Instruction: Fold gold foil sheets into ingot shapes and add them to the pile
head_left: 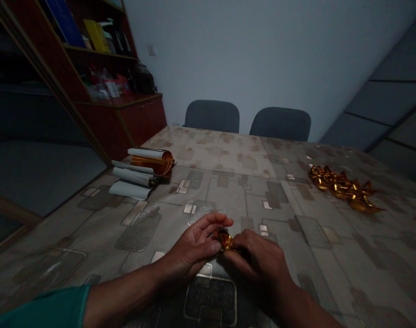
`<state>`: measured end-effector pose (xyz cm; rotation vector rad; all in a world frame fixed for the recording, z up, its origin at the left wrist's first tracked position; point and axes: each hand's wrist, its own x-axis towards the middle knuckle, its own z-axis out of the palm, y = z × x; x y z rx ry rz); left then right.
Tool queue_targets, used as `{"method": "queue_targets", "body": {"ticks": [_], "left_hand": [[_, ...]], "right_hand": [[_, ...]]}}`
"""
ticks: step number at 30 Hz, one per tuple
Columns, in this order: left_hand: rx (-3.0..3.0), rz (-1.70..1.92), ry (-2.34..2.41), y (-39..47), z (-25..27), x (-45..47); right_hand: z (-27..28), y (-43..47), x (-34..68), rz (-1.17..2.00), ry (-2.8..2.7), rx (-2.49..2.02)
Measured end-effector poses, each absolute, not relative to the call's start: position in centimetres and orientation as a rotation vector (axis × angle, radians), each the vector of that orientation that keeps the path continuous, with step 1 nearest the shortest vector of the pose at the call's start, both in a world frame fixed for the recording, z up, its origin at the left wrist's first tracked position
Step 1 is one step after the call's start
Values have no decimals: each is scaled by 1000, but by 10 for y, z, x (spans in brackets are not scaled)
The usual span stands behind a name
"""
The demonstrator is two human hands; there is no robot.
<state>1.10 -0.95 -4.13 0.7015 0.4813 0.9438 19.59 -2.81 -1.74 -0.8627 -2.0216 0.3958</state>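
Piece in work: the small gold piece (pixel 227 241) was between the two hands, just above the near middle of the table (pixel 228 196); it looked partly shaped, its hollow side showing.
Left hand: the left hand (pixel 198 243) cupped the piece loosely, thumb against it and fingers curved behind.
Right hand: the right hand (pixel 264 257) pinched the piece's other side; its fingertips were partly hidden.
Done: a cluster of shaped gold pieces (pixel 344 187) sat well off to the right, apparently finished; they overlapped too much to count.
Left: the curled gold sheets (pixel 142 175), pale backs outward, lay in a pile at the far left, seemingly unused stock.
Edges: the pile was near the table's left edge; the far edge ran before two grey chairs (pixel 212 117); the near edge was out of view.
Room: patterned cloth separated the hands from both groups, so sideways reaches looked unobstructed; neither forearm touched anything loose.
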Motion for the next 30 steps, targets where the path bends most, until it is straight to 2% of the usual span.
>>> {"method": "queue_targets", "body": {"ticks": [9,25,30], "left_hand": [[578,895,558,-7,-40,8],[656,772,564,-11,-36,10],[646,779,549,-9,-37,11]], "right_hand": [[-14,-24,199,295,-1997,-842],[-19,-24,199,344,-2086,-847],[-18,-25,199,443,-2063,-848]]}}
